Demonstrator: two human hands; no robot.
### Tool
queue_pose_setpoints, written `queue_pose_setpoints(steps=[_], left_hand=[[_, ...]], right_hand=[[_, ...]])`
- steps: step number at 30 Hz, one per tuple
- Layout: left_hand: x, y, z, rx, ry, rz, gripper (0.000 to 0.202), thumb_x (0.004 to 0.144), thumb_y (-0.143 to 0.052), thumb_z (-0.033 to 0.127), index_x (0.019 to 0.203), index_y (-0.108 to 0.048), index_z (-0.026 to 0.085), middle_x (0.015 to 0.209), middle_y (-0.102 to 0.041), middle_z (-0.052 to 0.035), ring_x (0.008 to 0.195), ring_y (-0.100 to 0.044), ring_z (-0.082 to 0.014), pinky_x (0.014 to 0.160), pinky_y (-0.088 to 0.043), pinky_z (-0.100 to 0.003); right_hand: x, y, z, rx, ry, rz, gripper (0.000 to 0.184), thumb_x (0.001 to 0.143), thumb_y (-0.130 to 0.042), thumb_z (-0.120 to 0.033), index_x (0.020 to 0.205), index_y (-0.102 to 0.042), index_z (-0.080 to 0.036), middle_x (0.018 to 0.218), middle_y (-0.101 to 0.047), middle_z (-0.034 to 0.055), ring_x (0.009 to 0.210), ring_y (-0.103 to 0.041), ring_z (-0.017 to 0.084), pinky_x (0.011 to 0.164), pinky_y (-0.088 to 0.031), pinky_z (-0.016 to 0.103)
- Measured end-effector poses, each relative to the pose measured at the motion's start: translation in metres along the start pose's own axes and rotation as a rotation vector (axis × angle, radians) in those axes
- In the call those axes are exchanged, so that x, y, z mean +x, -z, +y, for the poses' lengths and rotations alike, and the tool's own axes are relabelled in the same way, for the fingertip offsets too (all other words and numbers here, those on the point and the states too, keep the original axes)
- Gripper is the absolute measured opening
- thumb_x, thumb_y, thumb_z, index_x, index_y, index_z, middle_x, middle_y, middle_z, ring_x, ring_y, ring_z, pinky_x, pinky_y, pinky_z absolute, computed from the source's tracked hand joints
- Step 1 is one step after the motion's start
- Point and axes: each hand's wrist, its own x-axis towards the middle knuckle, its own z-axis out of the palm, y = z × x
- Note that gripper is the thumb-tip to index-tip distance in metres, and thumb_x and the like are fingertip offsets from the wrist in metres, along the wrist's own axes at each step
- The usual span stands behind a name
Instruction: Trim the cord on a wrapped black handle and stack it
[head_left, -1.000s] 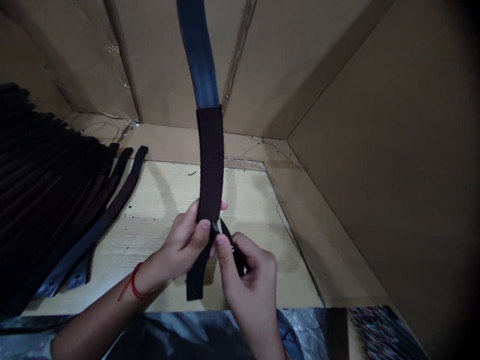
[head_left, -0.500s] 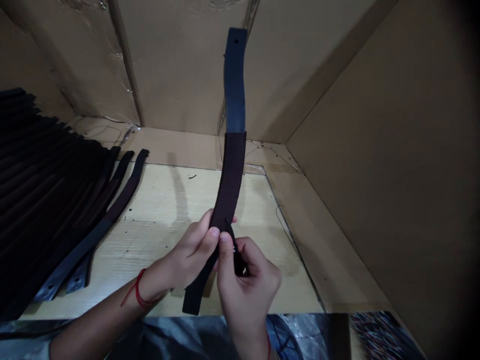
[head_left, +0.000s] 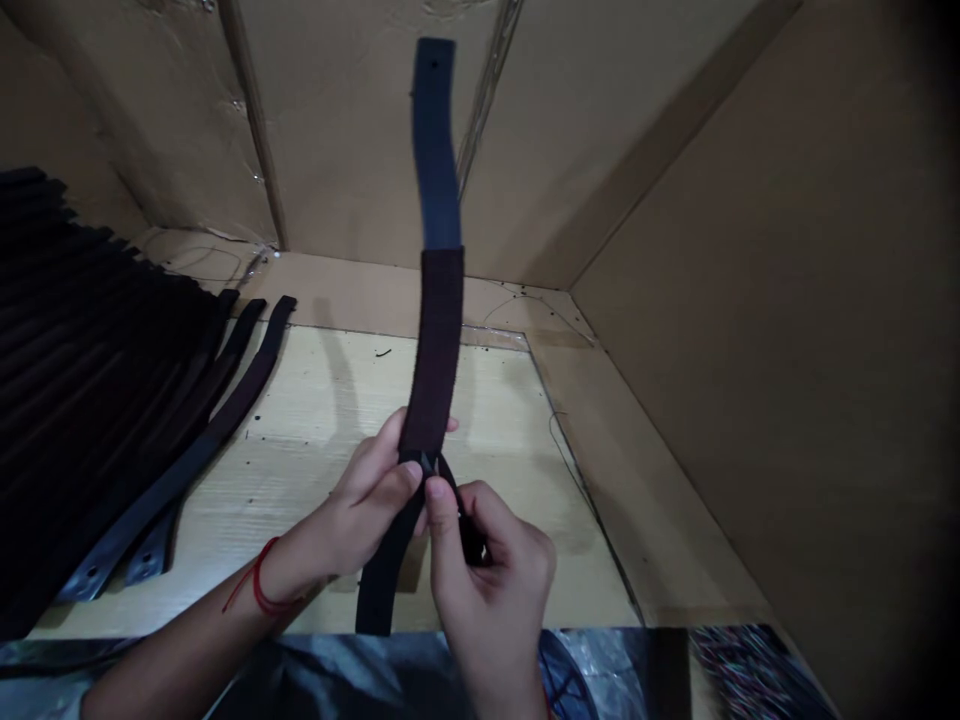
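Head view: L hand (head_left: pixel 367 500) + R hand (head_left: pixel 487 570) both closed on dark fabric-sleeved strap (head_left: pixel 439 350), w/ pinch at its bend.

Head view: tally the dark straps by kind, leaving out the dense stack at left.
Dark blue strap with brown woven sleeve, held up: 1
Long dark straps lying separate: 3
Total: 4
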Motion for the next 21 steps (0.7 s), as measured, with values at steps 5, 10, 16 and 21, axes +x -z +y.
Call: queue_pose_setpoints(steps=[5,10,16,21], left_hand=[[0.0021,-0.001,0.0001,-0.063,-0.01,-0.002,0.033,0.098,-0.044,0.036,0.13,-0.046,0.027,0.072,-0.05,0.0024,0.058,-0.048,-0.0071,0.052,-0.039,-0.016],[0.0029,-0.0009,-0.0016,-0.106,0.063,0.006,0.041,0.095,-0.047,0.038,0.134,-0.044,0.024,0.077,-0.051,0.0008,0.061,-0.05,-0.0092,0.054,-0.042,-0.019],[0.0013,-0.0019,-0.0009,-0.012,0.046,-0.041,0.043,0.095,-0.044,0.036,0.136,-0.042,0.024,0.084,-0.054,-0.0008,0.066,-0.05,-0.0116,0.059,-0.044,-0.023],[-0.0002,-0.0036,0.0019,0.214,0.0,-0.051,0.04,0.093,-0.041,0.025,0.133,-0.043,0.022,0.123,-0.051,-0.0076,0.106,-0.049,-0.0204,0.088,-0.042,-0.031]], right_hand=[[0.0013,0.0016,0.0024,0.033,0.013,-0.019,0.031,0.094,-0.058,-0.018,0.064,-0.054,-0.013,0.052,-0.048,-0.0038,0.043,-0.04,0.005,0.044,-0.028,0.017],[0.0047,0.0025,0.0047,0.004,0.038,-0.04,0.033,0.093,-0.059,-0.018,0.061,-0.051,-0.013,0.05,-0.043,-0.0046,0.043,-0.037,0.005,0.043,-0.027,0.018],[0.0066,0.0037,0.0038,-0.03,0.042,-0.044,0.037,0.094,-0.057,-0.019,0.06,-0.044,-0.014,0.05,-0.038,-0.0052,0.043,-0.034,0.004,0.044,-0.025,0.019],[0.0046,0.0031,0.0042,-0.046,0.023,-0.03,0.038,0.095,-0.056,-0.02,0.06,-0.041,-0.014,0.05,-0.037,-0.0052,0.043,-0.035,0.005,0.045,-0.025,0.02]])
